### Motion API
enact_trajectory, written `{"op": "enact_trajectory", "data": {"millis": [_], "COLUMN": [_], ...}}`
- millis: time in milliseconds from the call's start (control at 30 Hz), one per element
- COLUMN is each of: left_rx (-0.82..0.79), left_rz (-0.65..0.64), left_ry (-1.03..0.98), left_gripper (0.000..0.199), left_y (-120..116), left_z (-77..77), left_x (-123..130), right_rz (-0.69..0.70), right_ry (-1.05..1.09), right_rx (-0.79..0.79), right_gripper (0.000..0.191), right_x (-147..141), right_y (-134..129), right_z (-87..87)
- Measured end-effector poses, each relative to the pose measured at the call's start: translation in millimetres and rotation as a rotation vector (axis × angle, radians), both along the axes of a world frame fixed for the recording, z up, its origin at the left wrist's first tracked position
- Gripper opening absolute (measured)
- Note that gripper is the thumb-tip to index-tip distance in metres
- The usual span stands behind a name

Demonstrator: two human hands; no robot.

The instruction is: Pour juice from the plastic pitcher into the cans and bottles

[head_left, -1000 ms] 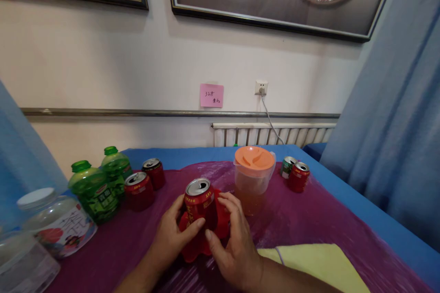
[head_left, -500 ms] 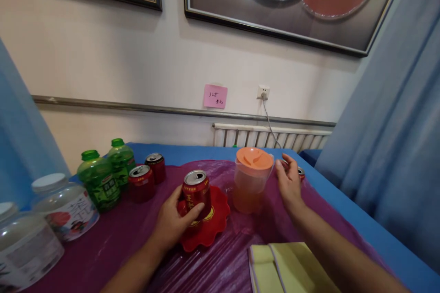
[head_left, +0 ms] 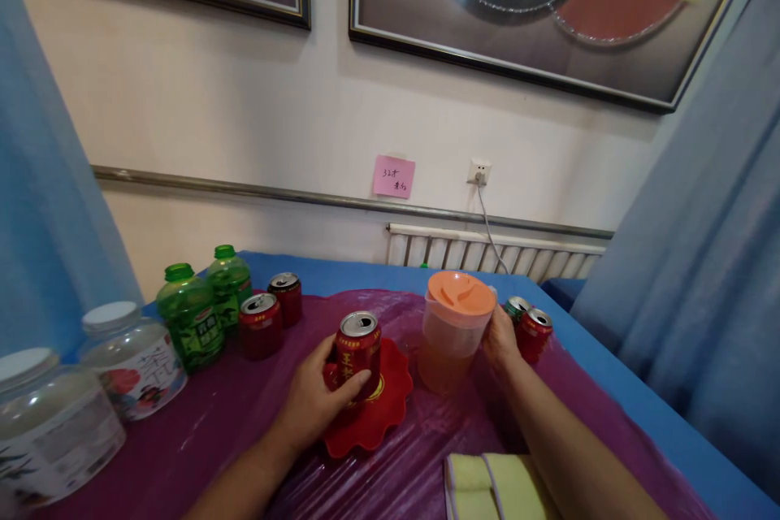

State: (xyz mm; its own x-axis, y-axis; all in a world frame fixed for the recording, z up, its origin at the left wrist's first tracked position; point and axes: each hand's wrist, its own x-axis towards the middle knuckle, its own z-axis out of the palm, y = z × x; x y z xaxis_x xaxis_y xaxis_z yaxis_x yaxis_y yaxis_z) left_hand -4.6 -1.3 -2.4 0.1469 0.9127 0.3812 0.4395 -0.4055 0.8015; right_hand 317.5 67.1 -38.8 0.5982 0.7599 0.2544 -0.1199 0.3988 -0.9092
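Observation:
My left hand (head_left: 326, 390) is wrapped round an opened red drink can (head_left: 358, 366), which stands upright over a red scalloped plate (head_left: 390, 410). To its right, my right hand (head_left: 500, 339) is closed at the handle side of a clear plastic pitcher (head_left: 448, 345). Most of that hand's fingers are hidden behind the pitcher. An orange lid (head_left: 461, 292) covers the pitcher, and amber liquid fills its lower part. A folded yellow cloth (head_left: 496, 487) lies in front, partly behind my right forearm.
On the left stand two clear jars with white lids (head_left: 113, 315), two green bottles (head_left: 192, 325) and two red cans (head_left: 261, 329). Beyond my right hand are a red can (head_left: 535, 335) and a green-edged can (head_left: 517, 307). Purple plastic film (head_left: 231, 422) covers the blue table (head_left: 621, 374).
My right hand has gone from open fingers beside the pitcher to a closed grip at its handle side. My left hand still holds the can. The view has shifted slightly.

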Motion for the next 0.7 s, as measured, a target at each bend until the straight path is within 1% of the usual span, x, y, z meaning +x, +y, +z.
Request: {"op": "enact_trajectory", "data": {"millis": [133,233,300,400,467,533,600,700], "left_rx": [-0.021,-0.031,-0.036,-0.049,-0.053,-0.046,-0.026,0.001], "left_rz": [0.004,0.002,0.002,-0.009,-0.016,-0.013,-0.012,-0.017], "left_ry": [-0.03,-0.031,-0.021,-0.014,-0.003,0.024,0.061,0.124], "left_gripper": [0.051,0.053,0.055,0.058,0.058,0.057,0.059,0.063], "left_y": [0.0,0.7,0.8,0.6,0.2,-0.3,-0.9,-1.4], "left_z": [0.3,-1.5,-3.0,-5.1,-6.0,-6.5,-6.5,-6.1], "left_x": [0.4,-0.2,-0.5,-0.8,-1.0,-1.6,-2.8,-5.9], "right_rz": [-0.01,-0.045,-0.085,-0.167,-0.238,-0.285,-0.276,-0.213], "right_ry": [0.027,0.024,0.008,-0.03,-0.063,-0.084,-0.081,-0.093], "right_rx": [-0.008,-0.001,0.005,0.023,0.043,0.064,0.076,0.074], "right_gripper": [0.058,0.059,0.058,0.057,0.056,0.056,0.056,0.057], "right_x": [-5.2,-5.9,-4.9,-4.3,-7.2,-13.4,-21.7,-32.5], "right_y": [-0.1,-2.9,-4.5,-7.7,-11.9,-18.6,-27.4,-41.6], "right_z": [7.5,19.9,33.0,58.8,76.8,91.1,99.3,101.4]}}
